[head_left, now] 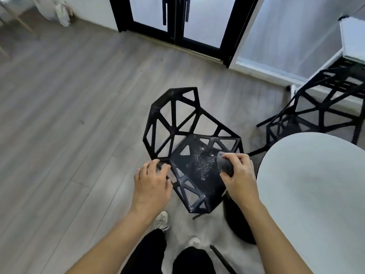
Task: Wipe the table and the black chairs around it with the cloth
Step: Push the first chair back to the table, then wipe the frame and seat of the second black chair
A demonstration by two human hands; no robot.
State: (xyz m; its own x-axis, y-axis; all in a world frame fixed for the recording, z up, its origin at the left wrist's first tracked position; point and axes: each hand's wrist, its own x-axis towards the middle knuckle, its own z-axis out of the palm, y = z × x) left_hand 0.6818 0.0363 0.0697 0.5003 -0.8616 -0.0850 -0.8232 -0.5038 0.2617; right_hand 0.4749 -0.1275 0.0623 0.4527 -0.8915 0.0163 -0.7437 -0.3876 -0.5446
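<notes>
The grey cloth is bunched in the right hand, pressed on the right edge of the black chair seat, which shows whitish smears. The left hand grips the seat's left edge. The round white surface stands just to the right, a second black chair beyond it on the wooden floor.

**Head-worn view, single camera**

One wide-angle camera looks forward and steeply down from the person's head, close above the left hand and right hand. The black chair lies just beyond both; the table is right of the right hand.
</notes>
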